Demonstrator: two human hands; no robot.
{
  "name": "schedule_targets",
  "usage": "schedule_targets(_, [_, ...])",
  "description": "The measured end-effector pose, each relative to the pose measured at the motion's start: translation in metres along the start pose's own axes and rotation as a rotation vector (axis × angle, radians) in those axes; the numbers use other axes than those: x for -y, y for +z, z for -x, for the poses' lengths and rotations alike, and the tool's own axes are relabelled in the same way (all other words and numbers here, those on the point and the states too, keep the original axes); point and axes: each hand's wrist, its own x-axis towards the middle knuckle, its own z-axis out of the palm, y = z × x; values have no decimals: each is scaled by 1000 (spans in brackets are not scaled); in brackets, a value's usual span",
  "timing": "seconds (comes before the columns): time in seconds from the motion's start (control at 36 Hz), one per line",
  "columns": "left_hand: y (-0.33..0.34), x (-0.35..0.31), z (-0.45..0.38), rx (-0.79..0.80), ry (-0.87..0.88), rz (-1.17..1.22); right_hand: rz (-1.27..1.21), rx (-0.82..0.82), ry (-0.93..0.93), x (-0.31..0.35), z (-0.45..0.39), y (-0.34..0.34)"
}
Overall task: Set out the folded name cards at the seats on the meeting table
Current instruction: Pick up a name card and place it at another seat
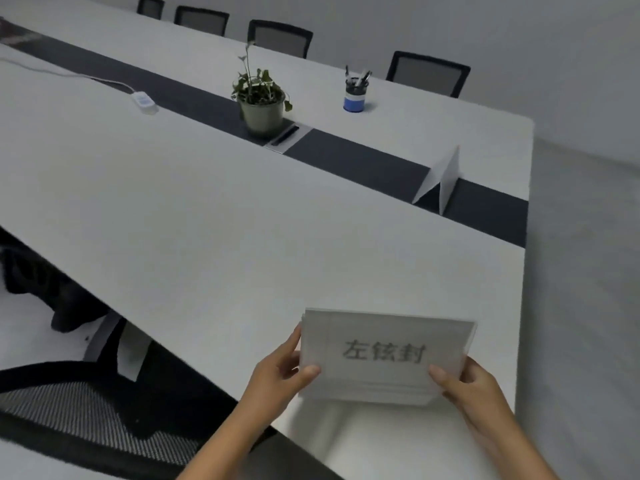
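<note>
A stack of white name cards [384, 355] with dark printed characters on the top one is held over the near right corner of the long white meeting table [207, 220]. My left hand [280, 372] grips its left edge, thumb on top. My right hand [471, 386] grips its lower right corner the same way. One folded name card [441, 178] stands upright like a tent on the dark centre strip [363, 161] near the table's right end.
A potted plant [260, 100] and a blue pen cup [355, 93] stand mid-table. A white power strip with cable [143, 100] lies at the left. Black mesh chairs line the far side [427, 72], and one chair [79, 403] sits at my near left.
</note>
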Motion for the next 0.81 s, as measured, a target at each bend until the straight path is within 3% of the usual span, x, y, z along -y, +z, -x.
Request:
schedule_targets(0.17, [-10,-3,-4,67,9,-114,61,-44,-39,5,16,12])
schedule_targets(0.39, [-13,-28,-1,-195,246,-219,2,-296,-286,23,11,16])
schedule_targets(0.64, [-9,-39,-8,-252,356,-278,-79,-325,-354,30,12,26])
schedule_targets(0.81, [-18,-49,-8,-271,380,-275,46,-368,-449,34,15,24])
